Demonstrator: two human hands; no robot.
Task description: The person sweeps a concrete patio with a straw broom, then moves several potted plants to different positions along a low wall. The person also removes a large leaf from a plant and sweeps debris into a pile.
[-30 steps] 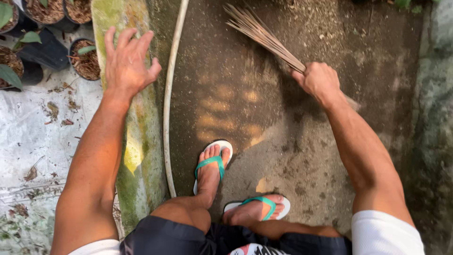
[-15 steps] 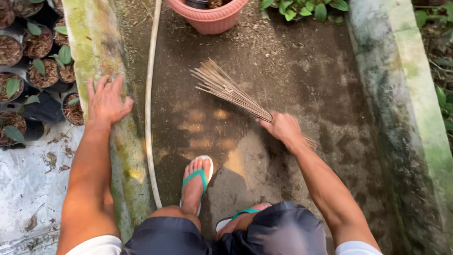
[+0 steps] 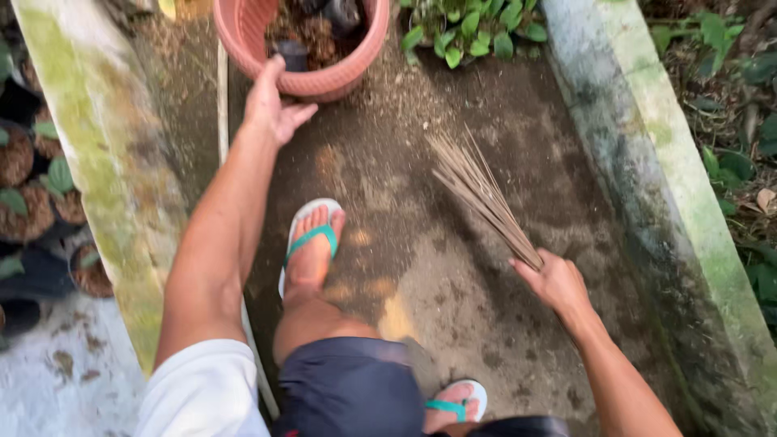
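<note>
My right hand point(image 3: 557, 283) grips the base of a stick broom point(image 3: 477, 194), whose thin bristles fan out up and to the left over the dirt floor. My left hand point(image 3: 271, 105) reaches forward with fingers apart, touching or almost touching the near rim of a round pink basket point(image 3: 340, 71) filled with dry plant debris and small dark pots. My left foot in a white and green sandal point(image 3: 312, 239) is stepped forward between the two hands.
A mossy concrete curb point(image 3: 97, 162) runs along the left, another curb point(image 3: 655, 162) along the right. A pale pipe point(image 3: 222, 121) lies beside the left curb. Small potted seedlings point(image 3: 32, 186) sit at left; green plants point(image 3: 465, 28) grow behind the basket.
I have stepped forward toward the basket. My left hand left the mossy curb and reached to the basket's rim. The broom in my right hand swung lower and right.
</note>
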